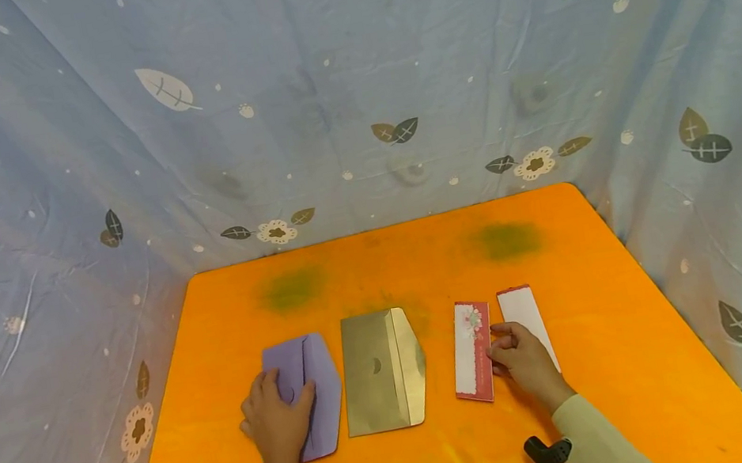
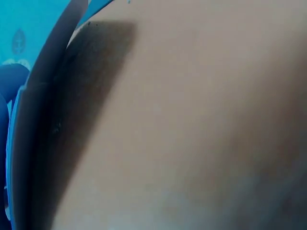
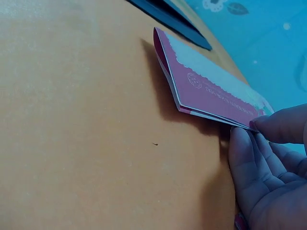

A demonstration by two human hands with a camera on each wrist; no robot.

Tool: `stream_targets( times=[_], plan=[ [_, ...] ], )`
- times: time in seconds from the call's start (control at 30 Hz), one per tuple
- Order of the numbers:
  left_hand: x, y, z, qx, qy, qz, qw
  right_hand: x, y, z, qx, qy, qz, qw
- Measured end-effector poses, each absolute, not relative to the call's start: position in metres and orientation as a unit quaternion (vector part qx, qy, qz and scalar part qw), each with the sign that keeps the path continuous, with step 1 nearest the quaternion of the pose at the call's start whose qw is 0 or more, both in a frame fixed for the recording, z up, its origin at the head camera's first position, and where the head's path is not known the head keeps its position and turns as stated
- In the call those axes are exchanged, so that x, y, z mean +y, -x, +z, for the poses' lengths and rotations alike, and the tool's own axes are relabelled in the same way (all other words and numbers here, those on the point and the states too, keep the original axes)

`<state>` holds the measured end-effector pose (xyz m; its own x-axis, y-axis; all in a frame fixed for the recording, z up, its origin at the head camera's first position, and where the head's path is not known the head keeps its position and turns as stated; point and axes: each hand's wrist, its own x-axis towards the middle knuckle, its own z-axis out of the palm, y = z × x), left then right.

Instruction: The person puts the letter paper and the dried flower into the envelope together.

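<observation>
My left hand (image 1: 278,420) grips the purple envelope (image 1: 325,398) by its left side, thumb across its front. In the left wrist view, the envelope's edge (image 2: 29,143) stands up beside the fingers (image 2: 10,84). To its right, the gold envelope (image 1: 369,380) lies flat with its flap out on the right. My right hand (image 1: 529,366) pinches the right edge of a folded red and white card (image 1: 466,349) with flowers on it. In the right wrist view the card (image 3: 206,84) is tilted up off the table, thumb above and fingers below.
A second white card (image 1: 521,311) with a red top edge lies right of the first, partly behind my right hand. An orange cloth (image 1: 391,268) covers the table. Patterned blue curtains (image 1: 324,110) hang along the back and both sides.
</observation>
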<state>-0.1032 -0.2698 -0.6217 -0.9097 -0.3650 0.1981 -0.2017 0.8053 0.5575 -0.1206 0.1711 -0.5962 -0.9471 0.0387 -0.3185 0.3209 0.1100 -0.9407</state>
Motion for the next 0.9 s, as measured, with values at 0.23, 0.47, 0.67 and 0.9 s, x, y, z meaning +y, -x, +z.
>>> stream_targets(
  times=[0.23,0.47,0.67,0.9],
  plan=[
    [-0.2726,0.102,-0.6265,-0.929,-0.142,-0.303,0.156,0.1697,0.1194,-0.5946,0.737,-0.121,-0.657,0.105],
    [-0.2761,0.0994,-0.6308,-0.92,-0.127,-0.33,0.169,0.1687,0.1196,-0.5939,0.731,-0.12,-0.663,0.106],
    [-0.2765,0.098,-0.6315,-0.917,-0.122,-0.339,0.168,0.1685,0.1193,-0.5978,0.718,-0.129,-0.676,0.105],
    [-0.2762,0.0979,-0.6312,-0.919,-0.117,-0.336,0.169,0.1661,0.118,-0.5943,0.715,-0.132,-0.679,0.106]
  ],
)
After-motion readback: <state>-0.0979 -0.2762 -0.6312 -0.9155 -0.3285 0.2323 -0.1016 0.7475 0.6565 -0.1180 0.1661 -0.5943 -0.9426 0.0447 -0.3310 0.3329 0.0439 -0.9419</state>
